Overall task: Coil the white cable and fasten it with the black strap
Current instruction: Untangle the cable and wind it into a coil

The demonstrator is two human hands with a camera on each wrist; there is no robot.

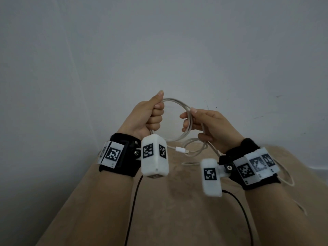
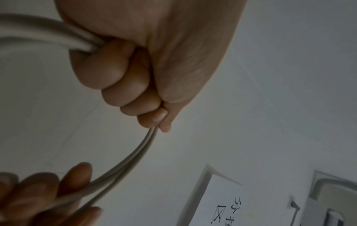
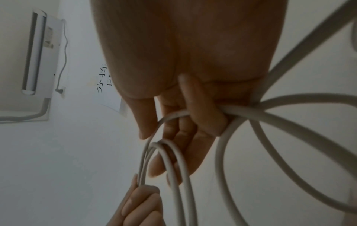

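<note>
The white cable hangs in a round coil of several loops between my two hands, held up in front of the wall. My left hand is fisted round the coil's left side, thumb up; in the left wrist view the strands leave its curled fingers. My right hand pinches the coil's right side with thumb and curled fingers. The loose end with its white plug dangles below the coil, and more slack loops trail under the right wrist. No black strap shows in any view.
A beige cloth surface lies below my arms, with two thin black wires running over it. A plain grey wall stands behind. The wrist views show a wall-mounted air conditioner and a paper sign.
</note>
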